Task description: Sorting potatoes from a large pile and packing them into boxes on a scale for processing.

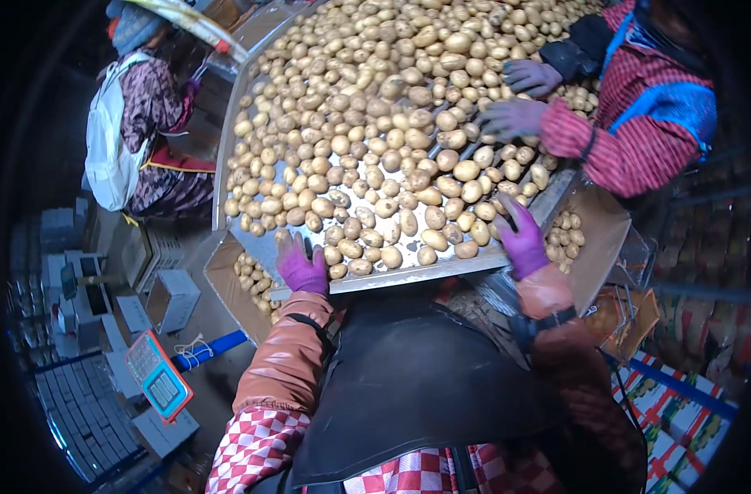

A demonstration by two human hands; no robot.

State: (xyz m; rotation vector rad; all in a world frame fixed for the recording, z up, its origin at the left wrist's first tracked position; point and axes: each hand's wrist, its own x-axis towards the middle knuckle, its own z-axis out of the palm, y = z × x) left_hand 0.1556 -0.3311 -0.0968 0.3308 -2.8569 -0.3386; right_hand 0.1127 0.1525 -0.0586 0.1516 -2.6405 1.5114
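Observation:
Potatoes [350, 228] lie spread over a metal sorting table [406, 276], denser toward its far side. My left hand [302, 267], in a purple glove, rests at the table's near left edge, thumb apart from the fingers and fingertips against a potato. Also gloved in purple, my right hand [523, 239] is at the near right corner. Its fingers are spread and reach the potatoes beside them. Neither palm shows a potato held. Below the left corner stands a cardboard box with potatoes [252, 281]; another box of potatoes [565, 238] is below the right side.
Across the right side, a co-worker's two gloved hands [516, 99] are on the potatoes. Another person [147, 123] is beyond the left edge. A digital scale display [159, 376] stands at lower left, near cartons [173, 301]. Printed cartons [671, 414] are stacked at lower right.

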